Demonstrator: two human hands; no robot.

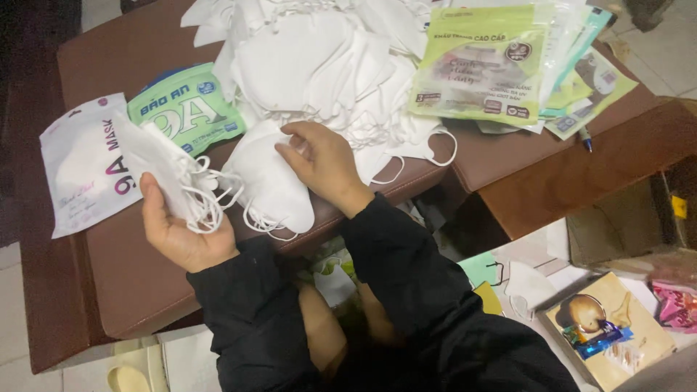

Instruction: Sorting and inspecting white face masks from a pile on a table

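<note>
Head view: we look down on a brown padded surface [138,283] strewn with white face masks. Our left hand [178,232] is closed around a small bundle of folded masks [163,170], thumb pressed on the near side, the ear loops hanging in a tangle just right of the palm. Our right hand [323,163] rests with bent fingers on a single white mask [272,185] lying flat near the surface's near edge; the fingertips touch its upper part, without a full grip. Bundle and single mask lie just beside each other, between the two hands. Beyond the right hand rises a large heap of loose masks [319,62]. Left of the bundle lie a white pouch [83,163] and a green pouch [185,105]. At far right sits a stack of green printed packets [486,65].
</note>
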